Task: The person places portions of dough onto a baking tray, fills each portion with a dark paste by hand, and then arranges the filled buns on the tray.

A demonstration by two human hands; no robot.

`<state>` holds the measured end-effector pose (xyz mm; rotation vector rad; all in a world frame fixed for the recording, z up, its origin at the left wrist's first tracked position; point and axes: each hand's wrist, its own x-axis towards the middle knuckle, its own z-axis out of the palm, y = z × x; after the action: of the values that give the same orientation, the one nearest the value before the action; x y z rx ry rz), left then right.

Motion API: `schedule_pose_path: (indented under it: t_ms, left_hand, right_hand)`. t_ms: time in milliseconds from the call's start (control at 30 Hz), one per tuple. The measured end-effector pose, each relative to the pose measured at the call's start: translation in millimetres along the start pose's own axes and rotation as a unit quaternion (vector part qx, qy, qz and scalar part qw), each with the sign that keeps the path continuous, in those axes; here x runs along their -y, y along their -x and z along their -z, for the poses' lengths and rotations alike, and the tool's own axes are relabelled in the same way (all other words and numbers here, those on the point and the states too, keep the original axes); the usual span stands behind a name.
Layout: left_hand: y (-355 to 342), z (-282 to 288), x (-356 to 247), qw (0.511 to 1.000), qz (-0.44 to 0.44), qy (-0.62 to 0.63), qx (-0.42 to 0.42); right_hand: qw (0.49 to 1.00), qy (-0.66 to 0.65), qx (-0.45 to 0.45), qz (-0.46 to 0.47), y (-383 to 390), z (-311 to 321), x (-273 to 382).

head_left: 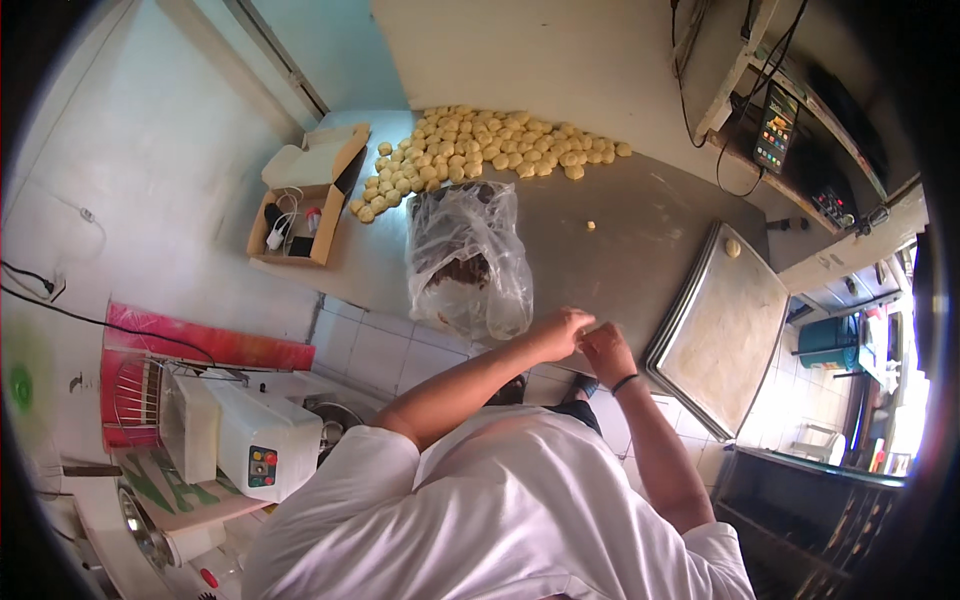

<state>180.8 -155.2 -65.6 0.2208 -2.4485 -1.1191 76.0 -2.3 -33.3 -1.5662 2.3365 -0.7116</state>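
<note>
Bag holds brown mass; carton, white cable.

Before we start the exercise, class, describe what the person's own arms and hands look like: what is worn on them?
The loose white shirt has short sleeves, leaving both forearms bare. The right hand has a thin dark band at its wrist; the left hand shows no band. Neither hand wears a glove. Finer details, such as rings, are too small to tell.

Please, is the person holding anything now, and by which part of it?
It cannot be told: the left grip and right grip are close together, and anything small inside them would be hidden.
</note>
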Motion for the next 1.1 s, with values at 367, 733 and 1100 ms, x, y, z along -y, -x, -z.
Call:
schedule_pose_path:
  t_ms: [367,733,1100]
  left_hand:
    - [15,-4,-6,0.987,0.136,0.033,0.076]
    - [-12,-12,-28,0.990,0.045,-0.063,0.121]
    - [-160,-96,-117,0.896,0.229,0.366,0.109]
  right_hand:
    - [0.987,-0.045,-0.073,-0.139,9,-23,7]
    - [0.868,-0.442,-0.005,-0.226,36,28,-9]
    - [0.740,-0.560,-0.260,-0.268,27,106,-130]
